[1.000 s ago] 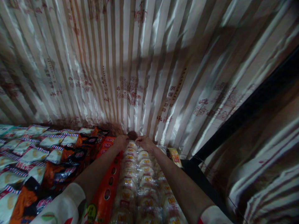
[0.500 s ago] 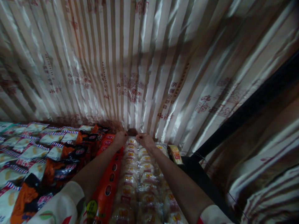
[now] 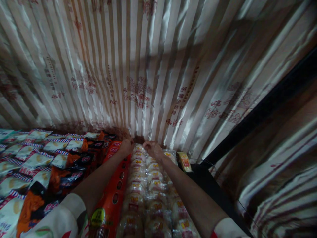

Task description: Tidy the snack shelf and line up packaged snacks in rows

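My left hand [image 3: 127, 146] reaches to the far end of a row of round snacks in clear wrappers [image 3: 136, 186], its fingers closed in a pinch. Facing it across that row's end, my right hand [image 3: 152, 148] is closed too, with thumb and fingertips together. Whatever lies between the fingertips is too dark and small to make out. Just left of the row runs a long red package [image 3: 118, 178] with dark round pictures, partly under my left forearm. A second row of wrapped snacks [image 3: 155, 180] lies below my right hand and forearm.
White packets with striped edges [image 3: 33, 162] and orange-and-black packets [image 3: 66, 178] fill the left side. A small yellowish packet [image 3: 184, 162] lies by the dark surface [image 3: 210, 188] on the right. Behind hangs a striped, printed curtain [image 3: 138, 66]; a black bar [image 3: 247, 117] slants across it.
Both hands stay at the far end of the row, nearly still and pinched. The view has shifted very slightly.
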The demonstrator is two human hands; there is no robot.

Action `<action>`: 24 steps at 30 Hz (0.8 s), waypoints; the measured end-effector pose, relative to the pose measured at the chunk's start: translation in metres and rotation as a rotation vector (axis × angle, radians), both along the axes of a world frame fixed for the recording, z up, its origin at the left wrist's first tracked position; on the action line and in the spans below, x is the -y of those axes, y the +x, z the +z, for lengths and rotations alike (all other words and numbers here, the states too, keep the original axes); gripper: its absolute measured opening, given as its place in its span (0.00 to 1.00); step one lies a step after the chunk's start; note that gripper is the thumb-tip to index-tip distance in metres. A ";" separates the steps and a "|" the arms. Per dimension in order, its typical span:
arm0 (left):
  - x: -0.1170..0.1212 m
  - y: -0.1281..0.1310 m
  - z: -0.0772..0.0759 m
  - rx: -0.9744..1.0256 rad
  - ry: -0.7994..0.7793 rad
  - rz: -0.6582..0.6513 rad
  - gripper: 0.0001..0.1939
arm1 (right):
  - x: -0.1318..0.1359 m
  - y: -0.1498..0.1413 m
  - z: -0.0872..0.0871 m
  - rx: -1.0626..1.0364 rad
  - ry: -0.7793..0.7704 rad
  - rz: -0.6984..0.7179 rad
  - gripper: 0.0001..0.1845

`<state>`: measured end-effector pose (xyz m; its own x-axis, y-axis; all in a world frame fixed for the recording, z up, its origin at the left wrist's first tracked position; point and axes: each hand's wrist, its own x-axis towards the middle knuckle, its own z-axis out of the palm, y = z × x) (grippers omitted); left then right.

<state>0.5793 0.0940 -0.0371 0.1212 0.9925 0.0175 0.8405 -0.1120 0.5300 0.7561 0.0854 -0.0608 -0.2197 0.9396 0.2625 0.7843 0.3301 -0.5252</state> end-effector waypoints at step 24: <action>0.016 0.002 0.006 -0.094 -0.027 -0.110 0.12 | 0.023 -0.010 0.024 0.294 0.116 -0.061 0.03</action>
<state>0.5808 0.0775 -0.0312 0.2289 0.9731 -0.0256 0.8700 -0.1927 0.4538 0.7462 0.0624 -0.0365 -0.2459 0.9210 0.3022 0.9172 0.3219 -0.2346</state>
